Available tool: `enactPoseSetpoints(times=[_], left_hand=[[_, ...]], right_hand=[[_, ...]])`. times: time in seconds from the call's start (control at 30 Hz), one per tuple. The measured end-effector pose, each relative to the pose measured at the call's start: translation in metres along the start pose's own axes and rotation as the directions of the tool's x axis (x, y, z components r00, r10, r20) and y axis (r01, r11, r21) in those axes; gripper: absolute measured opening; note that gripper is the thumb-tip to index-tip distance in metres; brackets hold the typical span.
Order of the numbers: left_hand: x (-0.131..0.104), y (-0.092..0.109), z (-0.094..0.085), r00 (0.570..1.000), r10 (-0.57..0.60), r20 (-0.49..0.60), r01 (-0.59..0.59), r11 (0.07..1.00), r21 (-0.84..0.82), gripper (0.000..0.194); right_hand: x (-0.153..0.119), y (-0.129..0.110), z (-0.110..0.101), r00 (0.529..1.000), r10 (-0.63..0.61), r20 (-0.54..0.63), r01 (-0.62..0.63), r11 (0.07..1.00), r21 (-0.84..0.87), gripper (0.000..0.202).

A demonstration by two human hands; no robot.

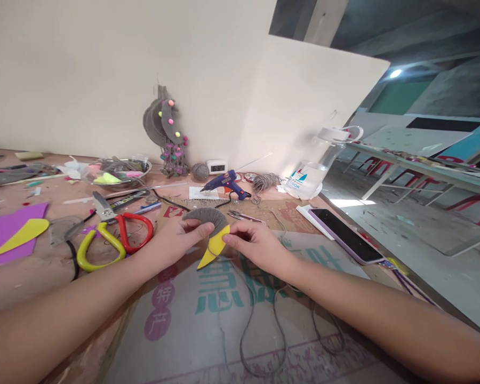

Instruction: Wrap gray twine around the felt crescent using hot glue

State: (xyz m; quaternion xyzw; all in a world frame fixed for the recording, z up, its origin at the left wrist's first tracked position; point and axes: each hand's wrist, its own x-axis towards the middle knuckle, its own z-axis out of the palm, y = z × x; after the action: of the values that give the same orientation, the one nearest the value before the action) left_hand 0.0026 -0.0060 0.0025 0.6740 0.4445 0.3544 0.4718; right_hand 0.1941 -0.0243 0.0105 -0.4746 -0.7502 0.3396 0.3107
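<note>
Between my hands is a yellow foam crescent (215, 248), its upper part wound closely with grey yarn (205, 214). My left hand (184, 237) grips the wrapped part, thumb on the front. At the crescent's right edge my right hand (260, 246) is closed with thumb and forefinger together, by the boundary of yarn and bare foam; whether they pinch the yarn or the foam is hard to make out. From there a loose grey strand (251, 314) trails in loops over a printed plastic sheet (176, 352).
Left lie scissors (124, 234) with red and yellow handles, purple foam (8, 229) and a metal bowl (120, 184). Behind are a glue gun (226, 184), a yarn ball (200, 171) and a finished-looking grey crescent ornament (168, 122). A bottle (310, 165) and phone (346, 234) are right.
</note>
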Motion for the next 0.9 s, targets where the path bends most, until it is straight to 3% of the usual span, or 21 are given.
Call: enactPoseSetpoints(times=[0.1, 0.27, 0.47, 0.73, 0.9], left_hand=[[-0.0001, 0.0021, 0.0004, 0.999, 0.039, 0.015, -0.04, 0.997, 0.069, 0.031], [0.0009, 0.0011, 0.0014, 0.999, 0.003, -0.051, -0.005, 0.999, -0.04, 0.031], [0.0011, 0.0012, 0.0001, 0.998, -0.015, -0.06, 0.013, 0.999, -0.038, 0.027], [-0.0004, 0.0055, -0.001, 1.0, 0.001, -0.024, 0.002, 0.992, 0.13, 0.028], [-0.0012, 0.003, -0.0004, 0.999, 0.027, -0.02, -0.024, 0.989, 0.147, 0.031]], right_hand=[[-0.0014, 0.0006, -0.0006, 1.0, 0.027, 0.007, -0.028, 0.998, 0.053, 0.022], [-0.0016, 0.0013, 0.0011, 0.999, 0.034, 0.025, -0.035, 0.998, 0.047, 0.021], [-0.0013, 0.0016, 0.0021, 1.0, 0.023, 0.016, -0.023, 0.999, 0.038, 0.021], [-0.0032, 0.0029, 0.0035, 0.999, 0.009, 0.031, -0.01, 0.999, 0.04, 0.022], [-0.0033, 0.0021, 0.0037, 0.999, -0.005, 0.04, 0.004, 1.0, 0.026, 0.022]])
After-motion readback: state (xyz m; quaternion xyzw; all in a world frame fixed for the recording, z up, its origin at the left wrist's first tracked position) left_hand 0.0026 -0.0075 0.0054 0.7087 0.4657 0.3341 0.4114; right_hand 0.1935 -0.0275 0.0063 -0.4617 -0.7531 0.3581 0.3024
